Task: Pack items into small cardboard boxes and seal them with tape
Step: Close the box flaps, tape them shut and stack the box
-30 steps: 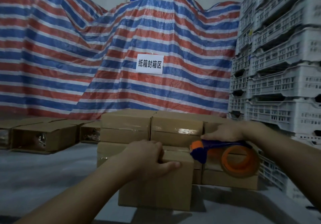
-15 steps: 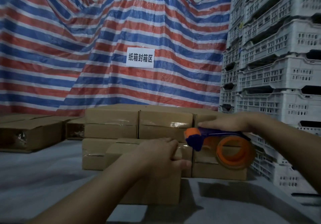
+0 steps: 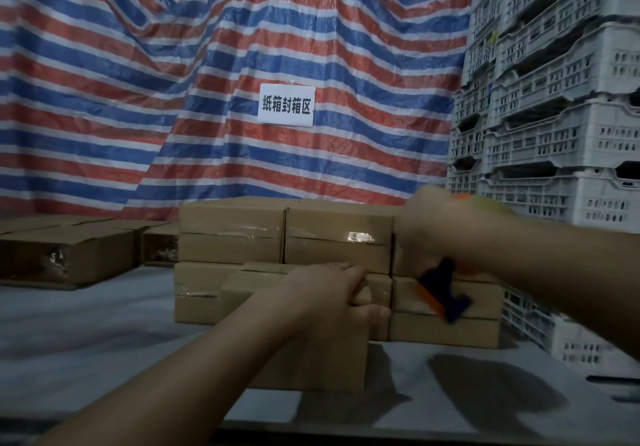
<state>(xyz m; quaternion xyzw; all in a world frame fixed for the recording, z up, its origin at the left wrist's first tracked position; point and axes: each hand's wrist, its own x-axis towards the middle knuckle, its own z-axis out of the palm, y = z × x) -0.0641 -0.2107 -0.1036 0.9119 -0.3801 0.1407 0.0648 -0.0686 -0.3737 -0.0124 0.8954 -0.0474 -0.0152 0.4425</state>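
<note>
Your left hand [image 3: 329, 302] grips the top right edge of the box [image 3: 311, 352] standing on the bench [image 3: 86, 352], fingers curled over the top, thumb on its near face. The box's long axis runs left to right, just before the stack [image 3: 284, 238] of sealed boxes. Your right hand [image 3: 436, 231], blurred, is closed round the dispenser [image 3: 446, 293], held up right of the box; its blue-and-orange end points down and right.
</note>
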